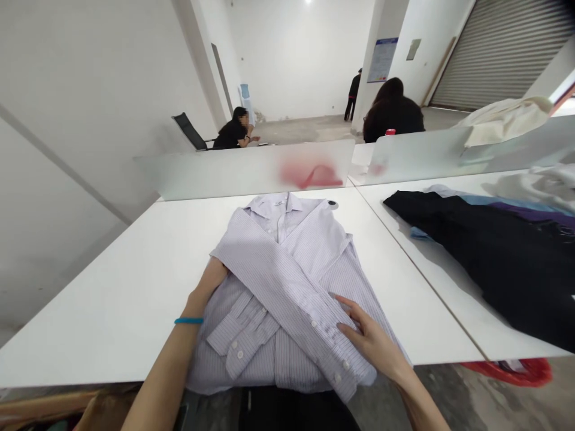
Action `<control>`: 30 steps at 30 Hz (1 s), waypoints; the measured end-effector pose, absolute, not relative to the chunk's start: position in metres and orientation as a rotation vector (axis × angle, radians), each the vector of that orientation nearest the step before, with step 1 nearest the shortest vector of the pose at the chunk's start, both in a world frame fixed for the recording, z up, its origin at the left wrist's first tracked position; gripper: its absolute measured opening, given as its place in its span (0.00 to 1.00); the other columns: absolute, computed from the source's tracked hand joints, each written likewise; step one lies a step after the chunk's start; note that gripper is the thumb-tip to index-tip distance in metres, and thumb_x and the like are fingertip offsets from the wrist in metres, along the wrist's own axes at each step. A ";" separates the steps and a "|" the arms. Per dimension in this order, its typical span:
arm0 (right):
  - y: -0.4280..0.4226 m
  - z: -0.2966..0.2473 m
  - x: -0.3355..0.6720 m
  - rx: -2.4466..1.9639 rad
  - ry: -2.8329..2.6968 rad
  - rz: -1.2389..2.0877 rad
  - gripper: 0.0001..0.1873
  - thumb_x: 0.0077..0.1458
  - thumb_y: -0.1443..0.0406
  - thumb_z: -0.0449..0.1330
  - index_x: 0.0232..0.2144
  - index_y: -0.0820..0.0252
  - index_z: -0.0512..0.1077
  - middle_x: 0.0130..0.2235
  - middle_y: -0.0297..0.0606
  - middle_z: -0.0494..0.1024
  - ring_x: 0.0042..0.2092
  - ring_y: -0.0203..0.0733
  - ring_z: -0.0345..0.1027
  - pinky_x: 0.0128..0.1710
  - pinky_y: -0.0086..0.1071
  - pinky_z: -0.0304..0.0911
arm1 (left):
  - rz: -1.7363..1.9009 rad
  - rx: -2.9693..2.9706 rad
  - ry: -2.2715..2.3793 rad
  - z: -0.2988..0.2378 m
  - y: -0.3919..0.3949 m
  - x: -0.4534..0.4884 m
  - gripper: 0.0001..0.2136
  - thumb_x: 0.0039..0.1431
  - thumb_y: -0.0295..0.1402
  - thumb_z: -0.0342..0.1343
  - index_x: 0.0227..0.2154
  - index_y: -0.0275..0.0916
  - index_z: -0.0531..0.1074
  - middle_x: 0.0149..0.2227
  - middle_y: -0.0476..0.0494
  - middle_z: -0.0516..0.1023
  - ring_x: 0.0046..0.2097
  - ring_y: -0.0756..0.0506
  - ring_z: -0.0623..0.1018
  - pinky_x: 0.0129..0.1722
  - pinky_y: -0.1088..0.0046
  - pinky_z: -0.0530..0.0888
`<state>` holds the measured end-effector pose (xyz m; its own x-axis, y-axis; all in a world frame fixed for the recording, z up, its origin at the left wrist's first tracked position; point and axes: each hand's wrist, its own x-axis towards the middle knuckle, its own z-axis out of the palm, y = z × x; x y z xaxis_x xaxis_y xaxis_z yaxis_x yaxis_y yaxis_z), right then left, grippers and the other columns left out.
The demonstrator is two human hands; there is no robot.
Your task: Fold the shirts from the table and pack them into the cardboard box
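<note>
Right hand spread open at upper shirt sleeve; left hand hidden, grip unclear; uneven pull could crease it.

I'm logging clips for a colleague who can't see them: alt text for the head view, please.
A striped shirt lies on a white table, sleeves crossed over its front; the person's left hand is mostly hidden under the top sleeve, and the right hand is at that sleeve's cuff end. Black clothing lies at right; people are beyond a frosted divider.
</note>
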<state>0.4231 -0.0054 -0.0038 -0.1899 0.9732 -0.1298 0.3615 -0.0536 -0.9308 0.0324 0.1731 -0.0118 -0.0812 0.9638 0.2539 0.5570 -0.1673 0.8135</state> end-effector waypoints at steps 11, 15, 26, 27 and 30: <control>-0.015 -0.004 0.413 -1.539 -1.649 0.643 0.24 0.60 0.56 0.50 0.57 0.57 0.61 0.48 0.46 0.72 0.47 0.47 0.69 0.47 0.43 0.67 | 1.150 1.677 2.045 0.018 0.141 0.013 0.19 0.61 0.33 0.36 0.50 0.33 0.65 0.47 0.32 0.75 0.50 0.42 0.75 0.49 0.58 0.73; -0.013 -0.008 0.386 -1.430 -2.007 0.171 0.23 0.64 0.58 0.47 0.58 0.56 0.61 0.56 0.46 0.69 0.58 0.51 0.61 0.55 0.51 0.60 | 0.863 1.961 2.031 0.014 0.159 0.055 0.21 0.62 0.39 0.41 0.54 0.36 0.65 0.58 0.37 0.68 0.61 0.41 0.65 0.61 0.58 0.60; -0.012 -0.039 0.330 -1.533 -2.426 -0.078 0.27 0.62 0.53 0.50 0.62 0.53 0.60 0.65 0.49 0.56 0.65 0.62 0.47 0.58 0.60 0.49 | 0.249 2.311 2.155 -0.024 0.193 0.092 0.29 0.64 0.42 0.39 0.63 0.29 0.53 0.66 0.29 0.51 0.66 0.29 0.50 0.62 0.46 0.48; -0.009 -0.035 0.326 -1.554 -2.417 -0.042 0.27 0.62 0.53 0.49 0.62 0.53 0.59 0.65 0.49 0.55 0.65 0.62 0.46 0.58 0.60 0.48 | 0.225 2.334 2.153 -0.023 0.197 0.089 0.29 0.65 0.42 0.39 0.63 0.29 0.52 0.66 0.30 0.51 0.66 0.30 0.50 0.62 0.46 0.49; 0.000 -0.025 0.314 -1.589 -2.393 0.070 0.28 0.63 0.52 0.47 0.62 0.54 0.60 0.65 0.49 0.55 0.65 0.62 0.46 0.58 0.60 0.48 | 0.183 2.381 2.156 -0.021 0.211 0.082 0.28 0.65 0.42 0.37 0.64 0.31 0.52 0.66 0.32 0.52 0.66 0.31 0.52 0.61 0.48 0.52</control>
<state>0.3140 0.0005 -0.0252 -0.3636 0.9111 0.1940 0.8983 0.3980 -0.1859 0.0820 0.2115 -0.0215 0.0964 0.9862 0.1347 0.9948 -0.1000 0.0202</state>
